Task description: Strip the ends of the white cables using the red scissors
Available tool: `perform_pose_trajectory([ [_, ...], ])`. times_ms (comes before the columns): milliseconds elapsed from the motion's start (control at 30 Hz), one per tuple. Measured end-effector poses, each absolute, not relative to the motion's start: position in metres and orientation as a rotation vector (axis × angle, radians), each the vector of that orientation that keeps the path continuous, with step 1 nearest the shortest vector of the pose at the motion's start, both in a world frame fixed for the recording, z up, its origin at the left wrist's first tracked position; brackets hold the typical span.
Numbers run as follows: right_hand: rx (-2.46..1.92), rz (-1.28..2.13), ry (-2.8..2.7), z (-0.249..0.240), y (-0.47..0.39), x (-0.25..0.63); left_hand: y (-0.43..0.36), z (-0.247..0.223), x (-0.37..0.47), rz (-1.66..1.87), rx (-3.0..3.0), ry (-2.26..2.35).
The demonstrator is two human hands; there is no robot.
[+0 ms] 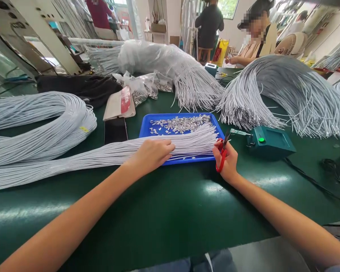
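Note:
A long bundle of pale grey cables point(102, 153) runs from the left, its loose ends fanned over a blue tray point(181, 161). Small metal pieces point(184, 124) are scattered in the tray behind the cable ends. My left hand point(151, 155) lies on top of the bundle at the tray's left part, fingers bent together over cables. My right hand point(227, 160), at the tray's right edge, is closed around red-handled scissors point(222, 156) whose dark tips point up. A short white piece shows by the scissors; whether the fingers pinch it is unclear.
A green device point(272, 141) with a thin metal arm stands right of the tray, its cord trailing right. Large cable bundles point(294, 87) lie behind it; a coiled one point(53, 132) is at left. Plastic bags point(141, 87), a booklet point(120, 104) and a dark flat object point(115, 131) lie left of the tray. A co-worker point(260, 37) sits opposite.

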State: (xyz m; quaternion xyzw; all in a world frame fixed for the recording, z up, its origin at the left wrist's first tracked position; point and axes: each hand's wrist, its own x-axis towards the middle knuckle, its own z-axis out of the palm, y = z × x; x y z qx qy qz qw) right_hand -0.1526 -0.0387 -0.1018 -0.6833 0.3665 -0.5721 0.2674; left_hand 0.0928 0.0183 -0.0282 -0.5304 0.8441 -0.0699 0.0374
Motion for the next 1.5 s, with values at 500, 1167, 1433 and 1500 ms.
perform_pose_trajectory([
  [500, -1.844, -1.519, 1.119, -0.098, -0.034, -0.157, 0.033, 0.03, 0.117, 0.288, -1.949, 2.106],
  [1167, -1.611, -1.648, 0.938, -0.091, -0.036, -0.154, 0.033, 0.027, 0.11, 0.214, -1.992, 2.454],
  [1433, -1.399, -1.867, 0.981, -0.083, -0.053, -0.159, 0.045, 0.036, 0.083, 0.911, -2.07, 2.739],
  [1500, -1.408, -1.851, 0.995, -0.084, -0.054, -0.16, 0.058, 0.035, 0.067, 1.276, -1.895, 2.743],
])
